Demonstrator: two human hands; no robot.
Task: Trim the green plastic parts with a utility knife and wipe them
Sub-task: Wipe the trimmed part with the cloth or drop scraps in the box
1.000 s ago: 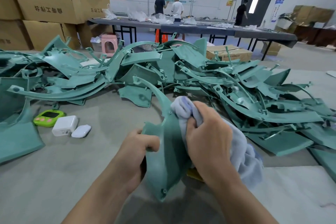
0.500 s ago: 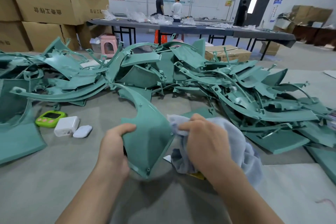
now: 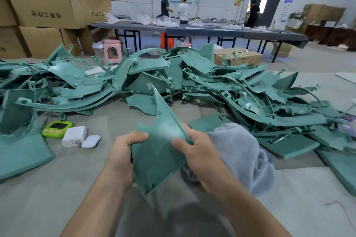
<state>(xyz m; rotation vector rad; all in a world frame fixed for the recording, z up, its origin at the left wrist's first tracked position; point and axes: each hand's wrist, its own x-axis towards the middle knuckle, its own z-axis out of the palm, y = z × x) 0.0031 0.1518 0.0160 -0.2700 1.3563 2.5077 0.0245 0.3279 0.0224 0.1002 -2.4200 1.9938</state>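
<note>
Held upright between both hands, just above the gray mat (image 3: 57,188): a green part (image 3: 159,152) of matte moulded plastic, broad and nearly flat low down, narrowing upward into a long curved horn tipped toward the pile. Gripped on its left edge by the left hand (image 3: 123,152), thumb laid across the near face by the notched upper corner, fingers curled out of sight behind. Pinched on its right edge by the right hand (image 3: 200,158), thumb pressed on the near face, fingers wrapped behind the raised rim. Small screw hole near the bottom point, another partway up the horn. Bunched against the far side of the right hand and spilling to the right: a pale blue-gray cloth (image 3: 240,152), soft and fleecy; unclear whether caught in those fingers as well. Beyond, heaped across the mat from left to right, a tangled pile of green parts (image 3: 231,90), same colour, curved strips, ribs and flat panels with tabs and bosses. To the left, well apart from the hands, side by side on the mat: a lime-green gadget (image 3: 56,128) with a dark screen, a white charger block (image 3: 74,136), a small rounded white case (image 3: 91,141). Further back, stacked cardboard boxes (image 3: 44,11), a pink stool (image 3: 112,52), a long dark table (image 3: 192,31) strewn with clear bags.
</note>
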